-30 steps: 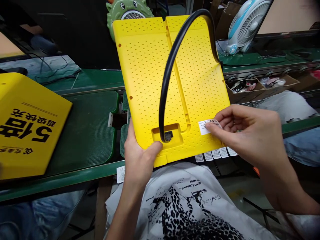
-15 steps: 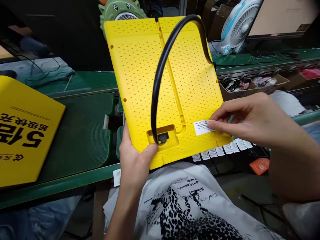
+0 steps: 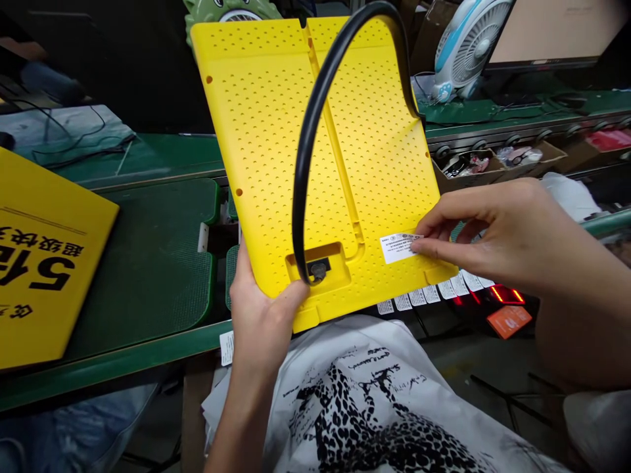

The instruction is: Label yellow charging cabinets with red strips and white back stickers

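Note:
A yellow plastic panel (image 3: 266, 144), dotted with small dimples, is tilted up in front of me. My left hand (image 3: 266, 305) grips its lower left corner, thumb on the front and fingers hidden behind. A thick black cable (image 3: 306, 144) arches over the panel, from a recess at the lower left to the right edge. My right hand (image 3: 483, 230) pinches the right end of a small white printed label (image 3: 397, 248) lying against the panel's lower right. Whether the label is fully stuck down I cannot tell.
A yellow printed box (image 3: 44, 263) lies left on the green conveyor (image 3: 158, 256). Several white labels (image 3: 431, 293) line the edge below the panel, by an orange card (image 3: 509, 322). Small cartons (image 3: 473, 164), a white-blue fan (image 3: 466, 52) and a monitor (image 3: 552, 33) stand beyond.
The view has shifted slightly, and the panel sits a little higher and further left. Both hands keep their holds on panel and label. Red lit digits now show near the orange card.

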A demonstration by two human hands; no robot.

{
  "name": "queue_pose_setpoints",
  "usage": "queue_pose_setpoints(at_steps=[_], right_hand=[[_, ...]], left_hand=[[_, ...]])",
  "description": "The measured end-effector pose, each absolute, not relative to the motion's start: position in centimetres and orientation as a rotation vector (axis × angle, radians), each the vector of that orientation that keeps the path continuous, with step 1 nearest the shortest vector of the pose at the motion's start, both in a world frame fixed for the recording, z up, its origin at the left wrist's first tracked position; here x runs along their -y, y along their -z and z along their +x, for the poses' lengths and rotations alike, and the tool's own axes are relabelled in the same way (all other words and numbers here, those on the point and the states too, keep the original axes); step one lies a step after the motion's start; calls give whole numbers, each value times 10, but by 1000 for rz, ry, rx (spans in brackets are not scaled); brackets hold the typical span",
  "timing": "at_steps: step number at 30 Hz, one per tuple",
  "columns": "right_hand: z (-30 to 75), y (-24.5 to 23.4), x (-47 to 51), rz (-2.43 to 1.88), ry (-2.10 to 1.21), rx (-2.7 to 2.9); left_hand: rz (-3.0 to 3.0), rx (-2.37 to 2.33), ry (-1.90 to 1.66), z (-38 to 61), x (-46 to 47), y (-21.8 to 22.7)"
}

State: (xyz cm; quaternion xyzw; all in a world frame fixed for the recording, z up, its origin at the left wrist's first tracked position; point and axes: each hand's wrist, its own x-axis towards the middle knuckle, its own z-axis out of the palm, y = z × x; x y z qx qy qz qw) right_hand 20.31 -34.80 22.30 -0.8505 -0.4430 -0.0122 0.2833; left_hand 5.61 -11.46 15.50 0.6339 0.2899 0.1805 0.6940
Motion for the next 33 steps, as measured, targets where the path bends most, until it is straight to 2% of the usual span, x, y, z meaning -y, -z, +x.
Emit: queue_pose_setpoints(at_steps=[16, 33], right_hand=[[203, -232, 353, -2279, -58, 1220], [187, -225, 350, -2357, 193, 1244]], left_hand=[[1433, -595, -416, 52, 116, -152], [1373, -590, -419, 52, 120, -157]])
